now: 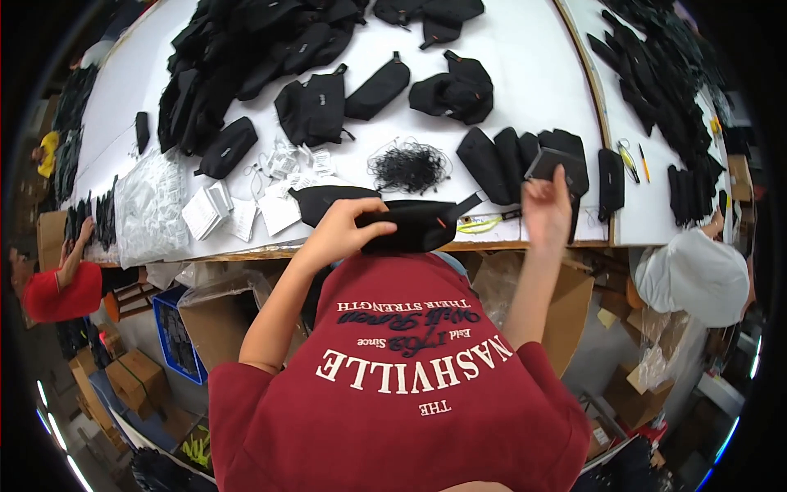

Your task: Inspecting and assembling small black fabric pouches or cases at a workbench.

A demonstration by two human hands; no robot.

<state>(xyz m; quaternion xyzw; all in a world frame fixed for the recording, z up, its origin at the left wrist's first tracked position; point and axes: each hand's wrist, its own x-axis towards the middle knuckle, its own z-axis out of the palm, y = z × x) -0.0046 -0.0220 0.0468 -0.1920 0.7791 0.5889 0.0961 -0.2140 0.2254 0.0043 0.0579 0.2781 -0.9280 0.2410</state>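
Note:
My left hand grips the left end of a black fabric pouch at the table's near edge, in front of my chest. The pouch's upper side gapes, showing a dark inside, and a small orange tab sits near its right end. My right hand, slightly blurred, is raised to the right and pinches a thin dark rectangular piece with a paler edge. That piece overlaps a row of black pouches on the table. Another black pouch lies just beyond my left hand.
Ahead lies a tangle of black cords. White paper tags and a clear plastic bag are at left. Black pouches pile up farther back. Yellow-handled snips lie right. Co-workers sit at both sides, one in a red sleeve.

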